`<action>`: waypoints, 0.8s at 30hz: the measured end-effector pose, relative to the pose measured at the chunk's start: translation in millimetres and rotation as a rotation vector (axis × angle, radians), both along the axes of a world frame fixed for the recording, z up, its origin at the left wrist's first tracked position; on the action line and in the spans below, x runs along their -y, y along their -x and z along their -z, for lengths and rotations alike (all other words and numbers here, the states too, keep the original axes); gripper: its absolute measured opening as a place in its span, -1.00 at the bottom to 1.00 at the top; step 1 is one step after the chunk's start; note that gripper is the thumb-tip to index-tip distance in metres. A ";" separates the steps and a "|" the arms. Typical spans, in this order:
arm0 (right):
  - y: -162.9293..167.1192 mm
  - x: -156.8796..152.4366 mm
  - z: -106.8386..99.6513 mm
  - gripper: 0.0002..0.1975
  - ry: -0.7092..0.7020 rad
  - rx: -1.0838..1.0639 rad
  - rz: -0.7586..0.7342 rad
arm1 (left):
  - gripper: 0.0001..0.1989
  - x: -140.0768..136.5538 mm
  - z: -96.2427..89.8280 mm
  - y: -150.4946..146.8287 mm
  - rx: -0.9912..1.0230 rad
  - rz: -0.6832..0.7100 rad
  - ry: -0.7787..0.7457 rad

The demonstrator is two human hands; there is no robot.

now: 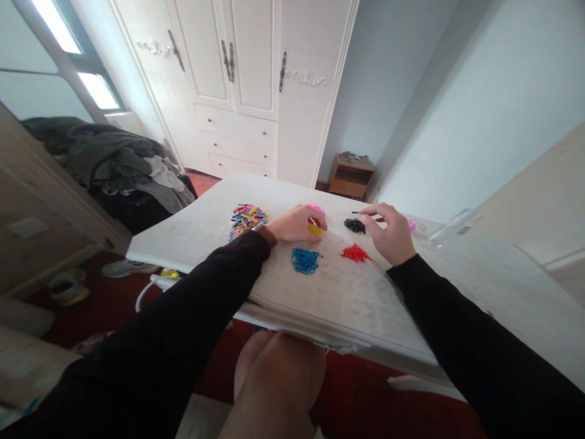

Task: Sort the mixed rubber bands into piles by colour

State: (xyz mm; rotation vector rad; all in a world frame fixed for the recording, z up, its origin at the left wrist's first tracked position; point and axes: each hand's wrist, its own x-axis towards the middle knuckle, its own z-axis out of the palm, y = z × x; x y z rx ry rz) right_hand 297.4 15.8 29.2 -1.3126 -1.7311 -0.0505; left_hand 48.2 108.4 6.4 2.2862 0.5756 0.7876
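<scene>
Our knee (pixel 278 372) sits under the counter (pixel 192 235). Left hand (pixel 297 224) curls on the yellow pile (pixel 315 230); right hand (pixel 388 235) pinches a black piece (pixel 361 212) at twelve o'clock of the black pile (pixel 354 225). A brushing sleeve could scatter the red pile (pixel 356 253).

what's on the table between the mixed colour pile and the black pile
In the head view, the left hand lies between the mixed pile and the black pile, over a yellow pile with a pink pile just behind.
</scene>
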 end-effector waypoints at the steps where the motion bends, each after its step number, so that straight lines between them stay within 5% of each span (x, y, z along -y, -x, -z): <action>1: -3.2 -1.9 0.5 -0.86 0.001 -0.005 0.018 | -0.79 -0.3 0.2 0.0 0.004 0.006 0.001; 14: -37.1 -26.9 13.3 -0.79 0.202 -0.105 0.096 | -0.89 -1.2 0.8 -0.2 0.016 0.019 -0.021; 24: -39.5 -26.9 15.8 -0.73 0.313 0.044 0.125 | -0.90 -1.1 1.3 -0.2 0.023 0.023 -0.041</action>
